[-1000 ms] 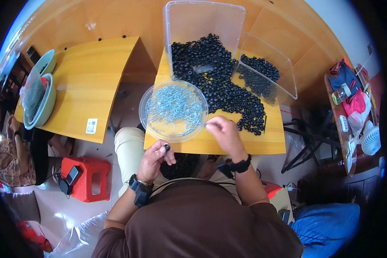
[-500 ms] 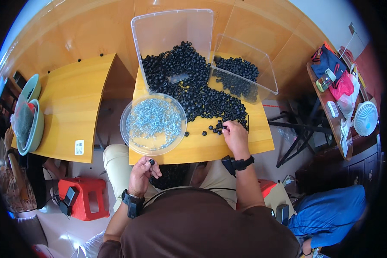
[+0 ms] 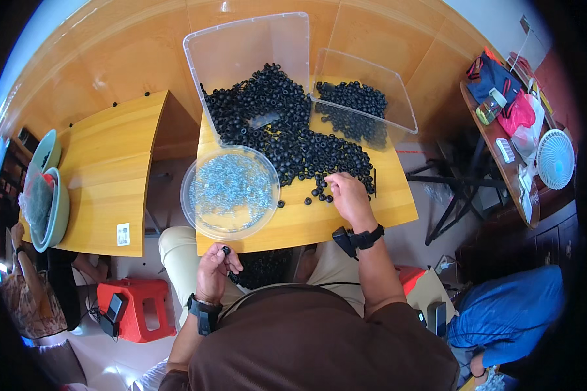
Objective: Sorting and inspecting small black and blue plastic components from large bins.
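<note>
My left hand (image 3: 215, 270) is just off the table's front edge, pinching a small black plastic cap (image 3: 225, 250) between thumb and finger. Over the table's right half, my right hand (image 3: 352, 201) has its fingertips drawn together at the near edge of a heap of similar black caps (image 3: 313, 153). Whether a cap is between those fingertips is too small to tell. A few loose caps lie beside the fingers. To the left stands a round clear tub (image 3: 188, 202) with many small silvery metal pieces (image 3: 235, 186).
Two clear plastic bins (image 3: 248, 42) (image 3: 401, 98) lie tipped at the back, with caps in and before them. A thin black rod (image 3: 375, 183) lies at the right. Another table (image 3: 111, 176) with green basins (image 3: 61, 208), a red stool (image 3: 127, 306) and a person in blue (image 3: 509, 319) surround me.
My right hand has shifted slightly left and away from me, into the edge of the cap heap. My left hand still pinches its cap in nearly the same place. The view has tilted slightly.
</note>
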Demonstrator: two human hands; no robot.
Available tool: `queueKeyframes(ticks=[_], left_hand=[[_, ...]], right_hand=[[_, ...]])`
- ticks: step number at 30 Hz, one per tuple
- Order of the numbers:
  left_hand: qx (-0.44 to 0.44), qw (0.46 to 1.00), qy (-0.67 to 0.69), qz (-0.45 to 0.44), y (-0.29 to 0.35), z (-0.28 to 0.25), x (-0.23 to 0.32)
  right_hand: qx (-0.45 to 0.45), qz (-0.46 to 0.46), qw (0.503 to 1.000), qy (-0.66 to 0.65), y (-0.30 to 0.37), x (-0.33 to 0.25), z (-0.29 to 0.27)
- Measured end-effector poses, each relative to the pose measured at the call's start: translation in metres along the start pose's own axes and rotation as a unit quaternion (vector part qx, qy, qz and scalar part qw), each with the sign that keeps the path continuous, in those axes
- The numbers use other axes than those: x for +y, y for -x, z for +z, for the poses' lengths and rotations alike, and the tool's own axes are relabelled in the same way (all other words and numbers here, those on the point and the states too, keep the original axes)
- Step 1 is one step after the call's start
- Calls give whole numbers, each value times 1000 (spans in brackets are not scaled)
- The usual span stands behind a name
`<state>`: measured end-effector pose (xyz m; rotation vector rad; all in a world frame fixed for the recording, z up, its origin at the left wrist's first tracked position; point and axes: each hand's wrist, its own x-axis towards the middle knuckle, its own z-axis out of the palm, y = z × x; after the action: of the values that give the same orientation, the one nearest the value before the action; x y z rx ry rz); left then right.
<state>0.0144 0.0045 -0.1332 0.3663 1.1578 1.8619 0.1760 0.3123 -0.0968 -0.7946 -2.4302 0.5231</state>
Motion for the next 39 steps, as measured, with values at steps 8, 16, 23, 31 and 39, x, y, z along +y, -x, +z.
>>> queueKeyframes(ticks=[8,16,23,31,39], left_hand=[[-3,1000,3,1,1,-2,-2],[1,1000,-3,-3,3,-2,-2],[-1,1000,-12,-8,1,2,1],[0,1000,-11,-12,1,-3,-3],[3,1000,-10,-8,2,-7,-6]], right_hand=[[-100,43,992,-67,18,-2,-2],[-125,31,992,-11,11,-15,5],[-163,-13,983,-85,14,-27,19],[-52,-88,995,5,18,-67,49],[-53,-107,993,-17,44,-75,50]])
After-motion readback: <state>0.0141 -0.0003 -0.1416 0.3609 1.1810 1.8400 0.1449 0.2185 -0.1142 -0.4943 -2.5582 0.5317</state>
